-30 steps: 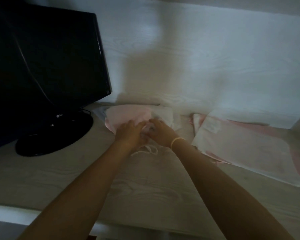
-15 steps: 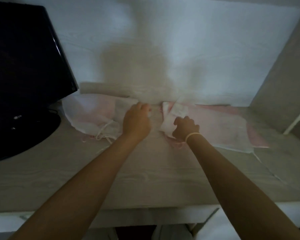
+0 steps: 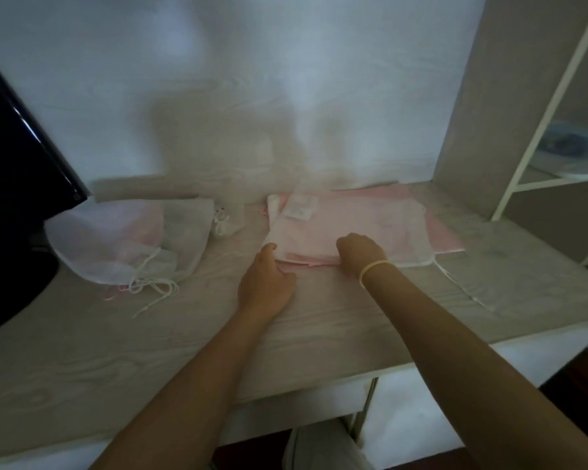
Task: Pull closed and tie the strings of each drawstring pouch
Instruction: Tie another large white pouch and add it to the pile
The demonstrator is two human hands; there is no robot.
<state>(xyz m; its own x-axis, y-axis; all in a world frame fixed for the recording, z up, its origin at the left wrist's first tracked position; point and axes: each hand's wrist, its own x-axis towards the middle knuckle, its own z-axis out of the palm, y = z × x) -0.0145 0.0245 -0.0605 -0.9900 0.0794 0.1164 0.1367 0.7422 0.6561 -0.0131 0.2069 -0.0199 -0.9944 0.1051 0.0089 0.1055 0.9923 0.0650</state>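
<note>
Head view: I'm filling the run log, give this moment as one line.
left hand: grips flat pouch stack edge | right hand: on stack, grip unclear | tied pouches: left, apart

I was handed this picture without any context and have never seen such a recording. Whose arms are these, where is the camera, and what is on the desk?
No machine here: a person wears a camera on the head, looking forward and down, so the two arms reaching in from below are their own. The left hand and the right hand, which has a pale band at its wrist, both meet the near edge of a flat stack of pink and white pouches. Whether the fingers actually grip the fabric is too blurred to tell. To the left lie bunched white pouches with loose strings trailing toward the camera. All rest on a pale wood-grain desk, with a dark monitor at the far left.
</note>
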